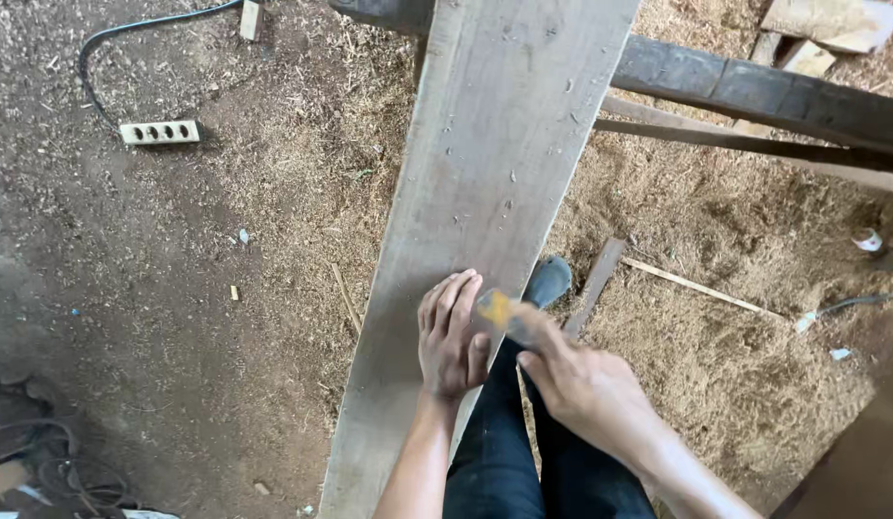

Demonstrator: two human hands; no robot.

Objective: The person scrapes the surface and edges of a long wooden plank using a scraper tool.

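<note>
A long grey wooden plank [485, 163] runs from the top of the view down toward me, raised above the floor. My left hand [450, 336] lies flat on its near right part, fingers together and pointing up the board. Just to the right, my right hand [586, 389] grips a small object with a yellow-orange tip [496, 308], blurred, held over the plank's right edge beside my left fingers. What the object is I cannot tell. Below the hands are my dark trousers [499, 452] and a dark shoe [547, 281].
Sawdust covers the dirt floor. A white power strip [159, 132] with a black cable lies at the upper left. Dark timber beams [764, 96] cross behind the plank at the upper right. Thin wood strips [696, 285] lie on the sawdust to the right. Tangled cables [52, 461] sit at the lower left.
</note>
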